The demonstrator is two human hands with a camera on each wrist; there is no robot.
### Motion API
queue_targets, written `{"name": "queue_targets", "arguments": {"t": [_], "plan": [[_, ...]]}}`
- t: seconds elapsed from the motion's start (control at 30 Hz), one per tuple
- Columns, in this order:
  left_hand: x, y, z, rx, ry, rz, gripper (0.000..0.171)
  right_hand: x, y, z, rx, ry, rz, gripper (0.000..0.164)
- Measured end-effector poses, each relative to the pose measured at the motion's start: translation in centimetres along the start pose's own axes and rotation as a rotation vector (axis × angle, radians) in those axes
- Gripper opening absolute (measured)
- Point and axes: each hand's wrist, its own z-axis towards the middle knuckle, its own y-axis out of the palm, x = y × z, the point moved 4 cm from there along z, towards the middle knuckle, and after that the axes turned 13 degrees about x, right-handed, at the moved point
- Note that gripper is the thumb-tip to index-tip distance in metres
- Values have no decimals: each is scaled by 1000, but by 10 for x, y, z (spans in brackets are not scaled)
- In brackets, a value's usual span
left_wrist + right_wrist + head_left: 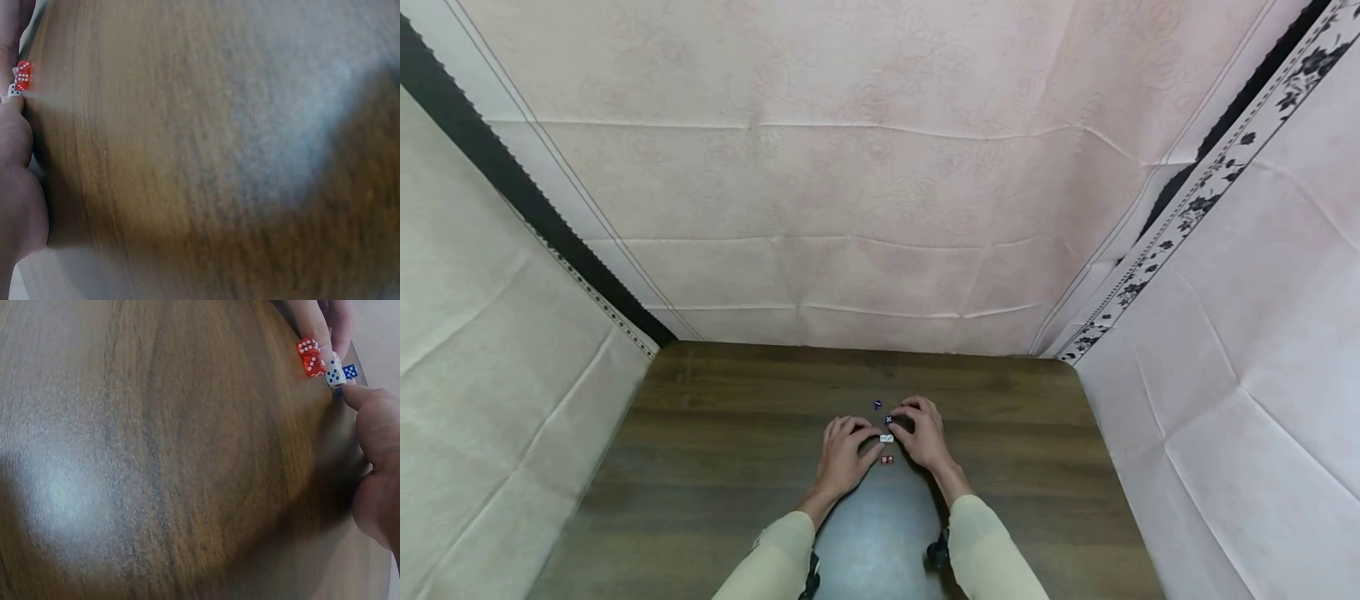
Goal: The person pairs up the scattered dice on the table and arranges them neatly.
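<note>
In the head view, my left hand rests low over the table. Its thumb and index fingertips touch the left end of a pair of white dice. Opposite it, my right hand has a blue die between thumb and index finger. Two red dice lie side by side on the near side of the white ones. Another blue die sits farther off, apart from the rest. The right wrist view has a white die close to the right thumb; fingers partly hide the row.
The brown wood-grain table carries a bright glare patch between the forearms. Pale cloth hangs behind the table and on both sides, with a floral border at the right.
</note>
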Motion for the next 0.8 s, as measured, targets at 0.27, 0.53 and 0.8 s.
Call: {"name": "queue_targets", "arguments": {"t": [0.27, 0.53, 0.8], "plan": [[1, 0, 0, 4, 3, 1, 21, 9, 7, -5, 119, -113, 3, 13], [3, -1, 2, -33, -37, -7, 22, 2, 3, -3, 69, -37, -8, 14], [6, -3, 2, -47, -57, -10, 23, 3, 4, -3, 93, -39, 20, 15]]}}
